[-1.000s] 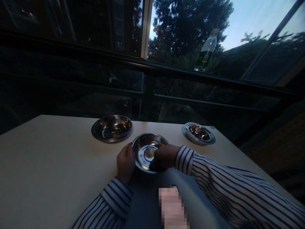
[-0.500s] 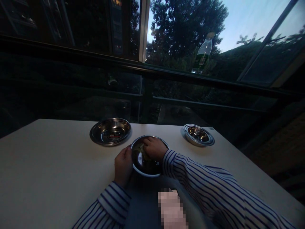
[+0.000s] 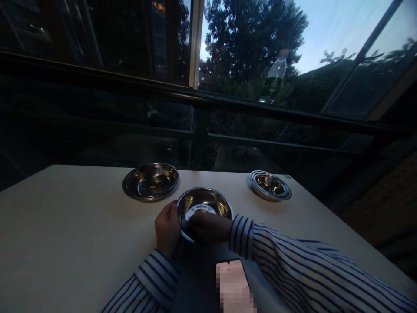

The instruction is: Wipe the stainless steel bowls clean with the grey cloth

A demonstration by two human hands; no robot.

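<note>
A shiny steel bowl (image 3: 208,201) sits on the white table (image 3: 65,226) right in front of me. My left hand (image 3: 167,228) curls round the bowl's left rim and grips it. My right hand (image 3: 210,227) rests closed on the near inner side of the bowl, fingers pressed together. What it holds is too dark to make out. Both arms wear white sleeves with dark stripes.
A wider steel dish (image 3: 150,181) stands behind and to the left. A stack of small steel bowls (image 3: 269,184) stands at the back right near the table's edge. A phone (image 3: 233,284) lies on a dark surface (image 3: 195,278) close to me. A bottle (image 3: 273,78) stands on the window rail.
My right hand went from the near rim to the far inner side of the bowl, then came back to the near side. My left hand stayed on the rim.
</note>
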